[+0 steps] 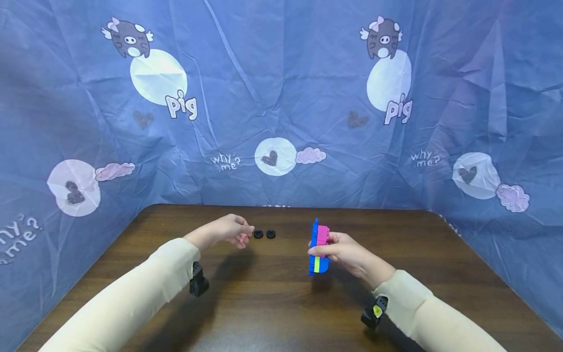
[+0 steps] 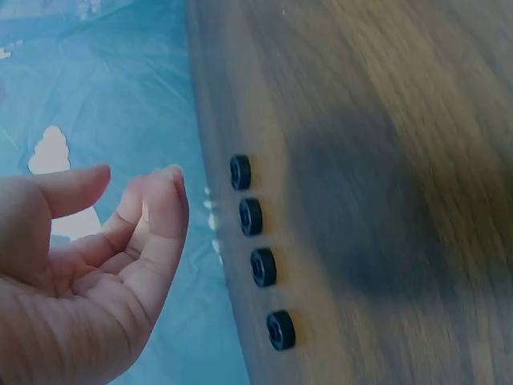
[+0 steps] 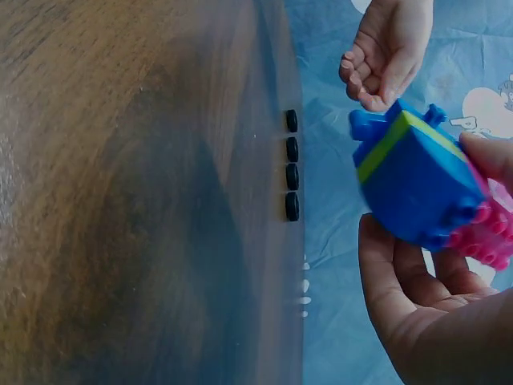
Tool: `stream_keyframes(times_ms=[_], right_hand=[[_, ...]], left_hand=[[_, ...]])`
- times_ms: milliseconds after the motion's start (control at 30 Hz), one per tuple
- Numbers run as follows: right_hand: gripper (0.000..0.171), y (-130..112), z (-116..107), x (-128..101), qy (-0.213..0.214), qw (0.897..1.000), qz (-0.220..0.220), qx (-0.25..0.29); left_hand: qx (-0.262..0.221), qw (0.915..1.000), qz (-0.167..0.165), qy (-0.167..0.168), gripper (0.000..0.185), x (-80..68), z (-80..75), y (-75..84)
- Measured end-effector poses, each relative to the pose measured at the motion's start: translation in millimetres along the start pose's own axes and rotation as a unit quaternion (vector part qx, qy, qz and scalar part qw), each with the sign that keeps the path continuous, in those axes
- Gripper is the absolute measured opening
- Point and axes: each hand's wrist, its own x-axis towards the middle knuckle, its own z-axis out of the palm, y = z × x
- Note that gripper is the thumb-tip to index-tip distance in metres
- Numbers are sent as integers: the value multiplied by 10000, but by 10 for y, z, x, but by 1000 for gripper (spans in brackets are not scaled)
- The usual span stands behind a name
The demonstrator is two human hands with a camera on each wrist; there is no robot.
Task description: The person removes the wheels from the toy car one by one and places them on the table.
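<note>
So nearest the camera you've got two cream sleeves (image 1: 132,293) coming in over a dark wooden table (image 1: 272,303). The right hand (image 1: 352,254) is holding a toy block build (image 1: 319,249) up off the table, roughly centre and a bit to the right — fingers and thumb wrapped around it. It's mostly blue, with a lime-green stripe across one end and a pink studded piece stuck on the side facing the palm. In the right wrist view it's a chunky blue body with little pegs sticking out.

The left hand (image 1: 226,231) hovers with loosely curled fingers, holding nothing, just beside a row of small black wheels (image 2: 256,249) — four of them lined up near the table's far edge. Behind all that hangs a blue cartoon pig cloth (image 1: 281,98).
</note>
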Motion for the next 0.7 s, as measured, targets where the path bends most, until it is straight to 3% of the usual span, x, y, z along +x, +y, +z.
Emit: stream_keyframes(times_ms=[233, 467, 700], right_hand=[[51, -88, 26, 3, 268, 9987, 64, -427], [50, -103, 94, 18, -7, 9996, -137, -247], [50, -136, 163, 16, -125, 9986, -138, -500]], left_hand=[[-44, 9996, 285, 52, 27, -46, 154, 138], [-536, 9931, 1044, -74, 37, -92, 388, 273], [-552, 9877, 1456, -150, 42, -32, 596, 459]])
